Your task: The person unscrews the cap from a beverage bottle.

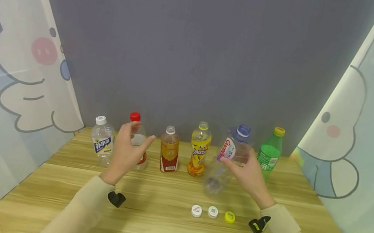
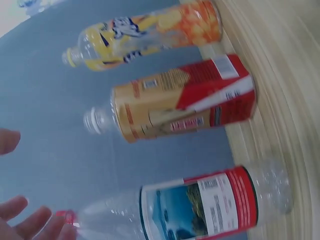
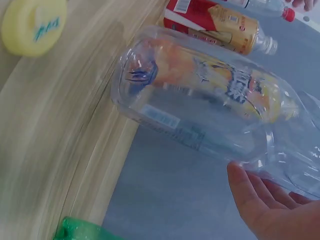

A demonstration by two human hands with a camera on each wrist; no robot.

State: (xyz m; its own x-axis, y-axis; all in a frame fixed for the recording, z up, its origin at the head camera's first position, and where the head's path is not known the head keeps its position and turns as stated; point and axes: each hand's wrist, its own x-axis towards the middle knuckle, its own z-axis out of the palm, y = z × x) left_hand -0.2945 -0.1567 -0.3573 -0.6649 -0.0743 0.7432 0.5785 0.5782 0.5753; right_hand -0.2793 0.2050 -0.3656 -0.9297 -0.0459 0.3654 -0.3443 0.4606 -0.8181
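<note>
- Your left grip (image 1: 127,150) is spread near the red-capped bottle (image 2: 200,207).
- Your right grip (image 1: 250,174) pinches the tilted, uncapped bottle (image 1: 227,150).
- Three caps (image 1: 213,212) lie on the table (image 1: 160,231).

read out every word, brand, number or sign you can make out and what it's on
"补水", next character unclear: white-capped bottle
"Ganten", slightly blurred, smaller characters beside it unreadable: large clear bottle
Too small or blurred to read: lettering on the yellow-labelled bottle, red-and-gold bottle, green bottle and red-capped bottle, and the markings on the two loose white caps and loose yellow cap
No number is legible
</note>
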